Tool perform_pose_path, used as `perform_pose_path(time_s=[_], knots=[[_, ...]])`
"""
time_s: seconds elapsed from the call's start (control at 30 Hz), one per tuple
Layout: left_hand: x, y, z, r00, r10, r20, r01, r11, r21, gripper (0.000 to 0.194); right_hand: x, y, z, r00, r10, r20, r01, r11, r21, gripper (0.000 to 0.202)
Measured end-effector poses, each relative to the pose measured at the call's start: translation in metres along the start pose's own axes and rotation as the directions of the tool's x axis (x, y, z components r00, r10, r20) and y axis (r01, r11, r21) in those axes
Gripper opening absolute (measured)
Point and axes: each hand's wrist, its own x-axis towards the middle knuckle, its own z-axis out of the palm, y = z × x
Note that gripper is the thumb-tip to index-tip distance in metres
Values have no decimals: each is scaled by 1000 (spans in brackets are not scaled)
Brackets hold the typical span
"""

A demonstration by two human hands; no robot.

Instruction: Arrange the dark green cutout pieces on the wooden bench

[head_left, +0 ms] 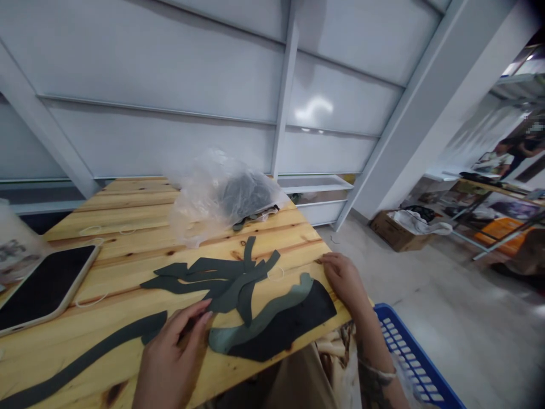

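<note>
Several dark green cut pieces (232, 289) of flat, leather-like material lie in an overlapping heap on the wooden table (140, 199). My left hand (174, 346) is at the near edge of this heap, thumb and forefinger drawn together at the border of one piece. A long curved green strip (93, 352) runs to the left, partly hidden behind that hand. Between my hands lies a wavy grey-green piece (272, 309) against a wider black piece (293, 324). My right hand (343, 281) rests at the table's right edge with curled fingers; whatever is under its fingertips is hidden.
A clear plastic bag (204, 196) with dark contents stands at the back of the table. On the left lies a phone (46, 284), with thin pale loops (91, 301) nearby. Below the right edge sits a blue basket (413, 358). A cardboard box (392, 230) is on the floor.
</note>
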Motion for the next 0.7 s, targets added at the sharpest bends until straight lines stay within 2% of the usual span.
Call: perform_pose_path(time_s=[0.1,0.33,0.7], knots=[[0,3,-1,1000,-13,10,13,1000,26,53,0,0,0,1000,4,6,-4,1000,4,34],[0,4,-1,996,89,22,-89,996,22,48,0,1,0,1000,6,22,-6,1000,13,35],[-1,0,-2,996,87,3,-87,994,60,56,0,-2,-2,1000,3,24,-3,1000,7,35]])
